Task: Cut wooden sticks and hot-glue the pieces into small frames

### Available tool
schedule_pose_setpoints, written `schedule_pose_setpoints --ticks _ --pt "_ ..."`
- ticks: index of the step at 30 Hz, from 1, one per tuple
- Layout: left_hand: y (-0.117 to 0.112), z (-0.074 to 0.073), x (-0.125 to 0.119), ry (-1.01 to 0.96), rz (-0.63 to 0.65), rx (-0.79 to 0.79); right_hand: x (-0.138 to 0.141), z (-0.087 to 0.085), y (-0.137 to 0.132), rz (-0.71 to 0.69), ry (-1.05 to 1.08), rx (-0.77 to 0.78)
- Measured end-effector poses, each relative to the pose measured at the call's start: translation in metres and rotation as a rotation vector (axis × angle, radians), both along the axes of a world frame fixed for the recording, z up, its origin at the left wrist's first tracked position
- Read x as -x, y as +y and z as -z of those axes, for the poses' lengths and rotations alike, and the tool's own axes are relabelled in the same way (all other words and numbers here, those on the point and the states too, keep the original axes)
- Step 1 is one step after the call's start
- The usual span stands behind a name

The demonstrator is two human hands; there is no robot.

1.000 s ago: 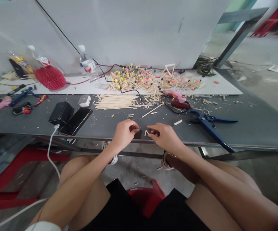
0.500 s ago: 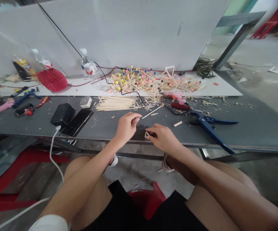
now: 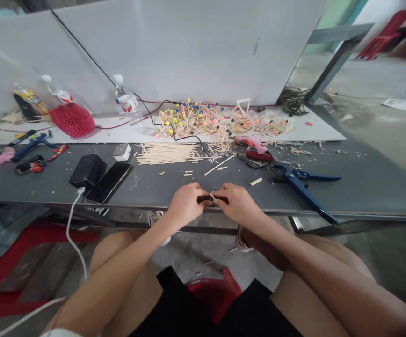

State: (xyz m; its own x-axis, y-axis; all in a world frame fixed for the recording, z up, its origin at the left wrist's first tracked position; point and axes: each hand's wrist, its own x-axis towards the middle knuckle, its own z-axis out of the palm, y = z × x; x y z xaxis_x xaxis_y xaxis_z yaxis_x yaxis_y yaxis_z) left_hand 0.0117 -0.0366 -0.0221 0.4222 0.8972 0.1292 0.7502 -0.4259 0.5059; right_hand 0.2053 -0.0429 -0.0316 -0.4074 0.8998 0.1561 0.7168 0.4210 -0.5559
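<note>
A: Grey table (image 3: 364, 187), blue cutters (image 3: 303, 182) and stick bundle (image 3: 170, 153) lie well apart from the work.

B: Right. Left hand (image 3: 185, 206) and right hand (image 3: 236, 203) meet at the near edge, both pinching the small stick piece (image 3: 211, 197). I'd keep fingertips close and press gently.

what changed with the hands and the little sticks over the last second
The left hand went out toward the loose sticks, then came back to meet the right hand at the table edge; both now pinch the small stick piece together. The stick bundle, phone and blue cutters stayed put.
</note>
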Motion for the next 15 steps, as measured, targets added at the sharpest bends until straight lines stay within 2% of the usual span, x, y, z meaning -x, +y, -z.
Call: schedule_pose_setpoints --ticks 3,8,15 --pt "-0.003 0.006 -0.001 0.056 0.015 -0.049 0.001 0.001 -0.001 0.001 0.003 -0.009" --pt "-0.003 0.013 -0.002 0.039 0.029 -0.066 0.006 0.004 -0.005 0.028 -0.01 -0.032" --pt "-0.004 0.013 -0.004 0.035 0.03 -0.067 0.008 0.007 -0.007 0.019 -0.025 -0.044"
